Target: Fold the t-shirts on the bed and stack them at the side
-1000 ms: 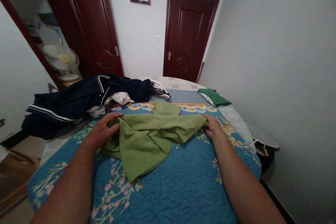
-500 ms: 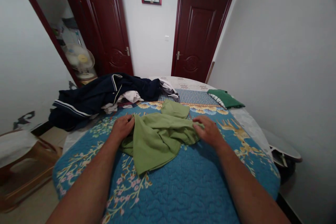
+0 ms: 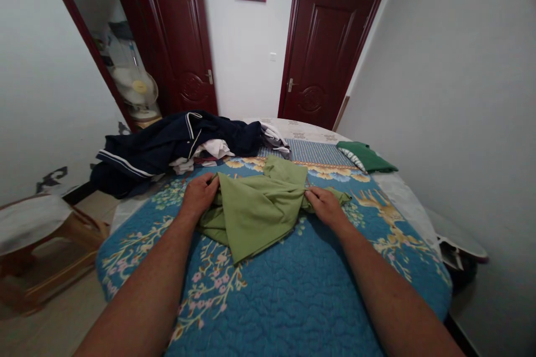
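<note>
A light green garment [image 3: 257, 206] lies crumpled on the blue flowered quilt [image 3: 293, 290] in the middle of the bed. My left hand [image 3: 199, 195] is closed on the garment's left edge, fingers curled into the cloth. My right hand [image 3: 324, 206] pinches the cloth at the garment's right side, where a short green end sticks out past the fingers. Both forearms reach in from the bottom of the view.
A pile of dark navy and white clothes [image 3: 167, 145] lies at the bed's far left. A folded dark green garment [image 3: 366, 157] rests at the far right. A wooden stool [image 3: 37, 234] stands on the left, a fan [image 3: 136, 86] in the doorway, a wall close on the right.
My right hand has moved left along the green garment and gathered the cloth, so the garment is more bunched. The left hand has closed on its edge. The view has shifted right.
</note>
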A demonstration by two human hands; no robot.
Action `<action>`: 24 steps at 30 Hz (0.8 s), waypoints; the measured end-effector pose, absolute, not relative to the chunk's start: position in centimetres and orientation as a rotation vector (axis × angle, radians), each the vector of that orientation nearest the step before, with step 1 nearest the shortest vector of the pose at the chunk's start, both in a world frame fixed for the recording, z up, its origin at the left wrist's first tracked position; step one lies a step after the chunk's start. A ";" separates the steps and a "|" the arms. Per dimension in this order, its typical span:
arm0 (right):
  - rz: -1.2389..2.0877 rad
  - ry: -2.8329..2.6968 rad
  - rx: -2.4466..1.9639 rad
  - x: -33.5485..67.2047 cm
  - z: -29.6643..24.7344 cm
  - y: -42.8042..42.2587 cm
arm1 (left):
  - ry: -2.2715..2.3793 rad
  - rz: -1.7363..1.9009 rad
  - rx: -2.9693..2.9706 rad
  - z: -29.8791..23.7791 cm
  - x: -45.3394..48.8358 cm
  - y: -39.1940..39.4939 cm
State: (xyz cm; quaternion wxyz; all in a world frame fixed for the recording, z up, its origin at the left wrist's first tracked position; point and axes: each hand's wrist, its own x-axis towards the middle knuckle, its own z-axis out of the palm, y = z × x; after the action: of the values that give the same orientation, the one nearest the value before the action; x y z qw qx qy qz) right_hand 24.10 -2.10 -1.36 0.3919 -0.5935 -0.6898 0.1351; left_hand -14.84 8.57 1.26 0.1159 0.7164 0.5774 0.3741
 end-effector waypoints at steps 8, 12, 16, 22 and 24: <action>-0.245 -1.394 -1.608 27.4 -0.1 -3.2 | 1.531 1.157 2.029 1.8 -14.0 8.1; -0.467 -1.556 -1.673 26.6 0.2 -3.6 | 1.527 1.155 1.969 1.5 -13.1 8.1; -0.435 -2.004 -1.623 23.1 0.1 -4.4 | 1.513 1.184 1.894 1.5 -12.8 7.8; -0.281 -2.301 -1.542 18.6 -0.8 -4.9 | 1.243 1.197 1.447 1.7 -12.4 6.8; -0.273 -2.277 -1.514 18.3 -0.6 -4.9 | 1.049 1.163 1.245 1.6 -12.2 6.7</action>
State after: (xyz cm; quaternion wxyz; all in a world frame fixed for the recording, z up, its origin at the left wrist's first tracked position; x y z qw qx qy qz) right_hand 18.26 -4.85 -0.57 0.1953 -0.5402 -0.8127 -0.0975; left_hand -12.19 6.71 1.63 0.5400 0.5236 0.4414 0.4893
